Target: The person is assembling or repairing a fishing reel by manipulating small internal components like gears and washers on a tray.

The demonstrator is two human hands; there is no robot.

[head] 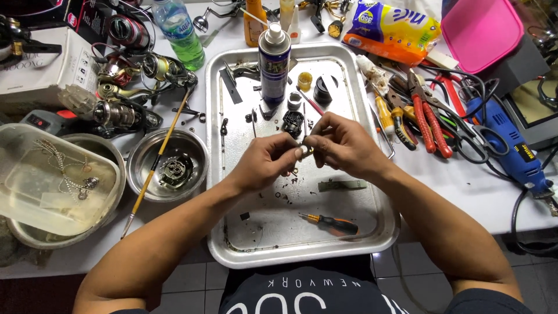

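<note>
both forearms reached over a metal tray [216, 174]; left hand [264, 164] and right hand [343, 145] pinched a small metal part [303, 150] between fingertips above it. judged light, rigid, greasy-slick; best gripped at its edges.

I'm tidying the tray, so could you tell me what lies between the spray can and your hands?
In the head view, a small black round part lies on the tray between them.

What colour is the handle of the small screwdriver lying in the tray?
Black with an orange collar; the screwdriver shows in the head view.
</note>
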